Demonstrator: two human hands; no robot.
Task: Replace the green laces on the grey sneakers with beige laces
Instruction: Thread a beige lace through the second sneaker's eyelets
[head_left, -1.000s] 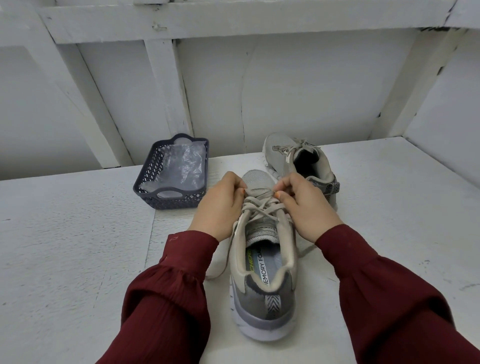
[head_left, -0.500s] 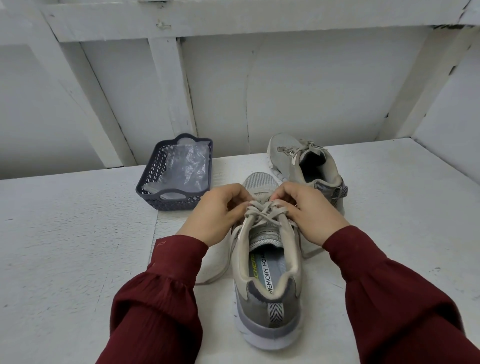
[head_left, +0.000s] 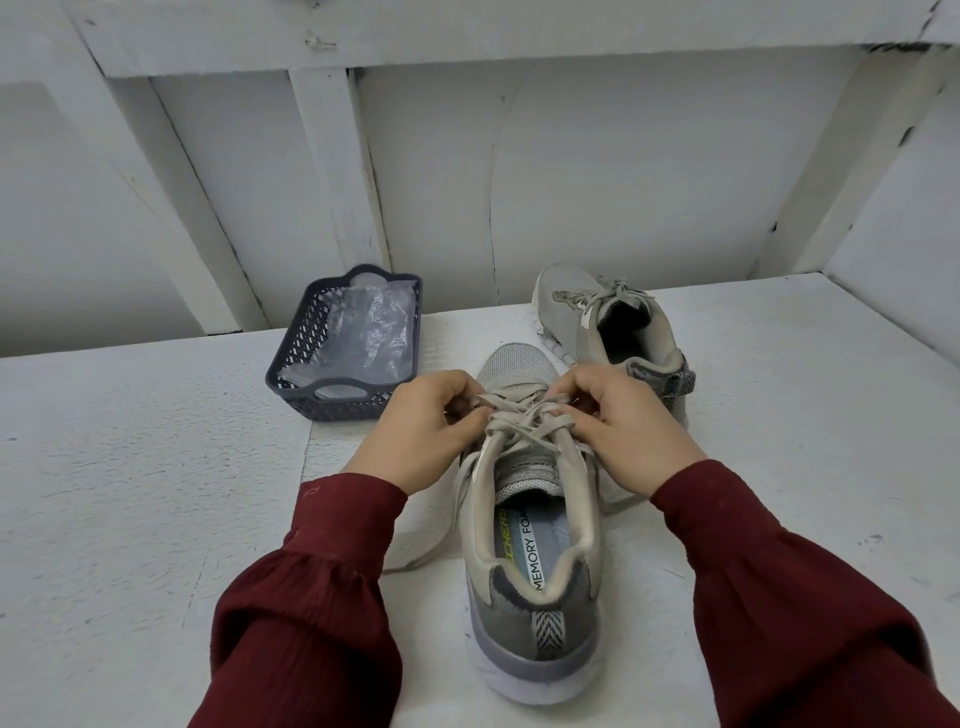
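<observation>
Sleeves (head_left: 306, 613): cut by the bottom edge.
Far sneaker (head_left: 582, 306): heel partly behind right hand (head_left: 628, 431).
Insole print (head_left: 524, 545): half hidden.

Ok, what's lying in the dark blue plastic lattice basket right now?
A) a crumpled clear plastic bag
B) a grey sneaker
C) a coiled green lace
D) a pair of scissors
A: only a crumpled clear plastic bag shows inside the dark blue plastic lattice basket, left of the shoes.
</observation>
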